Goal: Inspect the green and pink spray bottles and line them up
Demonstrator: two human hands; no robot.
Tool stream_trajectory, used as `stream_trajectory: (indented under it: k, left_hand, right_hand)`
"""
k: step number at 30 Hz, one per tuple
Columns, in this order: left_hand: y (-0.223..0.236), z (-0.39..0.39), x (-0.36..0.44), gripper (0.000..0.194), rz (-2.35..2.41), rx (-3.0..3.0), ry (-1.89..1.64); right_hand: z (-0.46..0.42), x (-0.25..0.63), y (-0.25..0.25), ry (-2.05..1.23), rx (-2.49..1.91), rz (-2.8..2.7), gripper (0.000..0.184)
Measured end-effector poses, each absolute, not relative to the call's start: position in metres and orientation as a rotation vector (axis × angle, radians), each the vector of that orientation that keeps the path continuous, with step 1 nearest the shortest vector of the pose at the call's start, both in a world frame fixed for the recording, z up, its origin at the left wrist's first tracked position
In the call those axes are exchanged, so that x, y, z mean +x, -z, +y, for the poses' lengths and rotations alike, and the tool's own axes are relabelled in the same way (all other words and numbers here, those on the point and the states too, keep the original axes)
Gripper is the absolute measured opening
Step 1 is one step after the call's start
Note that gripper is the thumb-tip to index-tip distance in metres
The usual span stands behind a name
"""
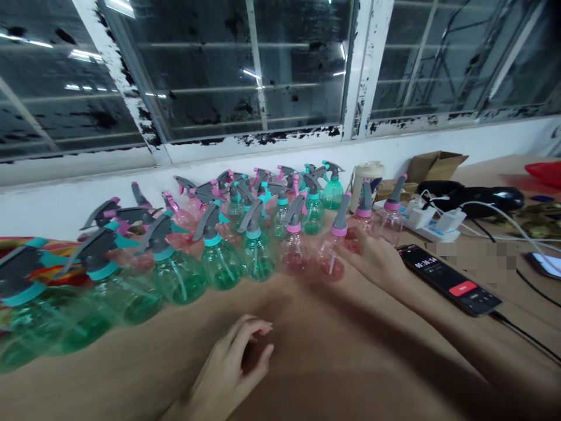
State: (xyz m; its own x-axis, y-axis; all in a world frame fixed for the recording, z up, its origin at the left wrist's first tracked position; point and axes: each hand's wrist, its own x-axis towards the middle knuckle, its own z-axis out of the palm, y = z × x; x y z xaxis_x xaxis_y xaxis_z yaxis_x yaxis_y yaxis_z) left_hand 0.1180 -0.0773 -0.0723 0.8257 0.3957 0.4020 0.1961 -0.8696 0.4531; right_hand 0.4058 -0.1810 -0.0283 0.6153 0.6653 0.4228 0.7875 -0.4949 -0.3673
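My right hand [377, 260] reaches forward to a clear pink spray bottle [329, 266] with a pink collar and grey trigger head, its fingers wrapped against the bottle's right side. The bottle stands upright at the front right end of a crowd of similar bottles. My left hand [234, 362] is above the table nearer to me, fingers curled, thumb apart from them, with nothing between. Beside the gripped bottle stands another pink spray bottle [293, 252]. To its left is a green spray bottle [258, 260] with a turquoise collar. Fingertips of my right hand are partly blurred.
More green bottles [179, 280] line the left. At right lie a phone [442, 279] showing a timer, a power strip [432, 231] with chargers and cables, and a black object [495, 199]. A cardboard box [438, 166] and a pale canister [370, 171] stand by the wall.
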Motion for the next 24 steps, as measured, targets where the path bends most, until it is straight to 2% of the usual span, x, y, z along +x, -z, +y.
stream_trajectory:
  k: [3,6,9,13,14,18,21,24]
  left_hand:
    - [0.070,-0.076,0.119,0.018,0.500,2.582,-0.663]
    - [0.063,-0.076,0.121,0.022,0.573,2.514,-0.618]
    - [0.049,-0.081,0.127,0.042,0.502,2.408,-0.621]
    - [0.024,-0.095,0.134,0.068,0.463,2.255,-0.635]
    - [0.018,-0.099,0.135,0.069,0.477,2.211,-0.652]
    - [0.000,-0.106,0.134,0.062,0.498,2.076,-0.750]
    - [-0.005,-0.102,0.128,0.046,0.516,2.090,-0.798]
    - [-0.006,-0.096,0.121,0.034,0.508,2.113,-0.827]
  right_hand:
    - [-0.203,0.383,0.026,0.294,-2.329,-1.175,0.054]
    - [-0.218,0.353,0.022,0.278,-2.266,-1.301,0.052]
    - [-0.223,0.322,0.021,0.208,-2.198,-1.469,0.053]
    - [-0.216,0.289,0.022,0.319,-2.063,-1.651,0.053]
    - [-0.213,0.281,0.023,0.340,-2.014,-1.689,0.052]
    - [-0.200,0.251,0.028,0.375,-1.863,-1.781,0.059]
    - [-0.192,0.233,0.032,0.389,-1.722,-1.834,0.073]
    - [-0.190,0.234,0.031,0.242,-1.616,-1.886,0.084]
